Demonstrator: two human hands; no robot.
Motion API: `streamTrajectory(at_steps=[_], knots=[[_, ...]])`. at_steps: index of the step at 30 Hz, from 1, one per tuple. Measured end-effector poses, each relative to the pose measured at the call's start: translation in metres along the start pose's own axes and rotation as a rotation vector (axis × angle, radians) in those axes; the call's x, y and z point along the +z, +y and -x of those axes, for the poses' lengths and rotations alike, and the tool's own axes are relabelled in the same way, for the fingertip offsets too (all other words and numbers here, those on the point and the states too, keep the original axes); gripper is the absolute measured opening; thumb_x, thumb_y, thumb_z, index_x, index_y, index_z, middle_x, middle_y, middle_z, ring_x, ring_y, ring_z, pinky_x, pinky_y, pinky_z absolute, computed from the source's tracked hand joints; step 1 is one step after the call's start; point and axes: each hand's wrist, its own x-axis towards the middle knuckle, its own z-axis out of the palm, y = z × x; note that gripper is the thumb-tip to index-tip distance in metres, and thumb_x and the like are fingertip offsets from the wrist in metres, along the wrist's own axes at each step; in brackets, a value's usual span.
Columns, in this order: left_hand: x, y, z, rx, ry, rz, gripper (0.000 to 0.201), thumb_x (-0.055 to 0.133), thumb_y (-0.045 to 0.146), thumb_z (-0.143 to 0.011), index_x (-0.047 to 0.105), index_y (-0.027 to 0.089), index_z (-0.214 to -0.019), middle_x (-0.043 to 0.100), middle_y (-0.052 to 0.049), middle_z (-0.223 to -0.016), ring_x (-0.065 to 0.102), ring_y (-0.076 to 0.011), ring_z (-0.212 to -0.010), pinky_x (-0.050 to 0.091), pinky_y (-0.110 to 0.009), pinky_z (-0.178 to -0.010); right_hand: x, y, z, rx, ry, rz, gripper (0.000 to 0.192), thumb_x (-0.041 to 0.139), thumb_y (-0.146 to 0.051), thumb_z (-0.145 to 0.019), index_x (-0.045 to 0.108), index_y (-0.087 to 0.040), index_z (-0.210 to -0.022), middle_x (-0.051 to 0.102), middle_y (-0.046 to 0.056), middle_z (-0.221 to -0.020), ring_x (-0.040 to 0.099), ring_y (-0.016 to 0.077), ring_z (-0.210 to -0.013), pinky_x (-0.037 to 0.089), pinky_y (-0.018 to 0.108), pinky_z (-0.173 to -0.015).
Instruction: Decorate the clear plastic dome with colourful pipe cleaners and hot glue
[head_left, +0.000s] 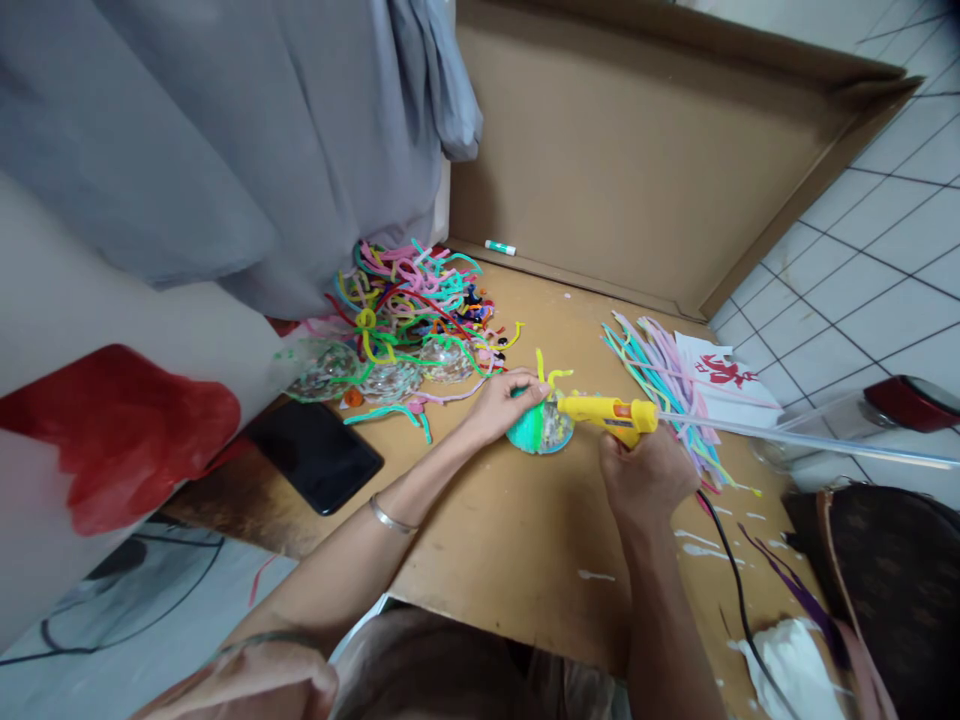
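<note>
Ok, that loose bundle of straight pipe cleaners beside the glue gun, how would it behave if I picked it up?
The pipe cleaners look thin and fuzzy, so probably very light and bendy, drooping from a one-end grip. They lie loose and fanned out, so some would likely slip free. Not fragile, unlikely to roll.

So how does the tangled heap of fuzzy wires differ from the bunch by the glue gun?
The tangled heap is curled, knotted and bright, with reds, greens and yellows; the straight bunch lies in parallel, uncurled lengths, mostly pastel pink and turquoise. The heap sits beyond the left hand; the bunch lies beyond the right hand, which holds the glue gun. Both rest on the cardboard.
</note>
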Motion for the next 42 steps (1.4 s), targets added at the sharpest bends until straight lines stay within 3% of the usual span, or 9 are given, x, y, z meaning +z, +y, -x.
streamTrajectory(at_steps=[6,16,29,36,42], knots=[[-0.0001,-0.0014,-0.0002,0.014,-0.002,0.007,0.039,0.061,0.047,-0.081,0.061,0.014,-0.06,0.057,-0.001,-0.075,0.053,-0.0134,-0.075,0.041,-0.026,-0.075,0.0019,-0.0004,0.0009,0.006,0.003,0.018,0.011,0.055,-0.03,-0.073,0.051,-0.02,-0.072,0.051,0.004,-0.064,0.044,0.0178,-0.057,0.023,0.029,-0.055],[-0.0001,0.0005,-0.0008,0.013,-0.001,-0.002,0.041,0.06,0.051,-0.08,0.06,0.015,-0.059,0.057,-0.001,-0.073,0.052,-0.0137,-0.074,0.042,-0.026,-0.073,0.0,0.0004,0.0021,-0.022,0.07,0.033,0.011,0.056,-0.03,-0.073,0.051,-0.02,-0.073,0.052,0.003,-0.062,0.045,0.0174,-0.056,0.025,0.028,-0.055],[0.0002,-0.0004,-0.0001,-0.007,0.002,-0.01,0.04,0.062,0.05,-0.079,0.061,0.015,-0.06,0.059,-0.002,-0.075,0.055,-0.0146,-0.077,0.042,-0.027,-0.076,-0.0006,0.0022,0.0005,-0.001,0.025,0.045,0.012,0.057,-0.029,-0.072,0.048,-0.021,-0.072,0.048,0.001,-0.06,0.045,0.0178,-0.056,0.022,0.028,-0.055],[0.0003,0.0056,-0.0004,-0.027,-0.007,-0.027,0.048,0.061,0.06,-0.076,0.058,0.016,-0.056,0.058,-0.002,-0.072,0.053,-0.0146,-0.075,0.042,-0.026,-0.073,-0.0003,-0.0002,0.0001,0.02,-0.004,0.026,0.01,0.056,-0.028,-0.072,0.05,-0.02,-0.072,0.046,0.002,-0.061,0.044,0.0184,-0.057,0.021,0.029,-0.055],[-0.0001,0.0032,0.0001,-0.013,-0.008,-0.029,0.042,0.06,0.053,-0.079,0.06,0.016,-0.06,0.057,-0.001,-0.073,0.052,-0.0139,-0.073,0.042,-0.026,-0.073,-0.0025,-0.0002,-0.0001,0.014,0.034,0.055,0.011,0.057,-0.027,-0.072,0.048,-0.021,-0.07,0.046,0.0,-0.057,0.041,0.0165,-0.054,0.021,0.028,-0.054]])
